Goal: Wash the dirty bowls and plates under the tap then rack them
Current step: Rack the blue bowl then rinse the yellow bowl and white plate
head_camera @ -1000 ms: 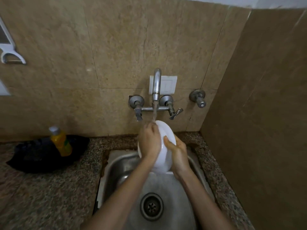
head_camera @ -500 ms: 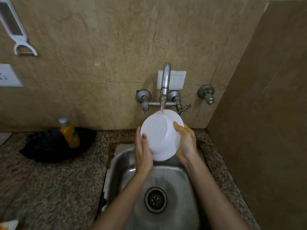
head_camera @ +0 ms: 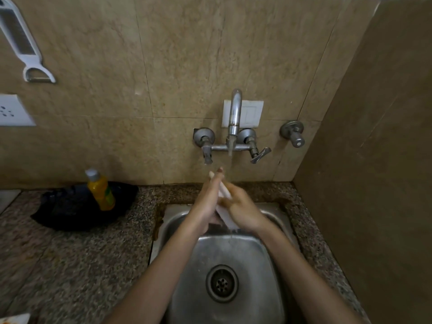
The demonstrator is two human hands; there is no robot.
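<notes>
A person is rinsing a white bowl [head_camera: 223, 212], holding it edge-on just below the running tap [head_camera: 234, 113]. The left grip [head_camera: 205, 202] is pressing flat against one side, fingers straight. The right grip [head_camera: 244, 212] is curling around the other side. Rinsing appears to be the step in hand. The next move is probably calling for a firm wet-handed hold while carrying the bowl to a rack, which is not showing.

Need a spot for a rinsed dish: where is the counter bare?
Widest bare patch: granite counter left of the sink, in front of the black bag and yellow bottle. Right of the sink, only a narrow strip by the wall. Crowded under the tap: left hand, right hand, white dish.
</notes>
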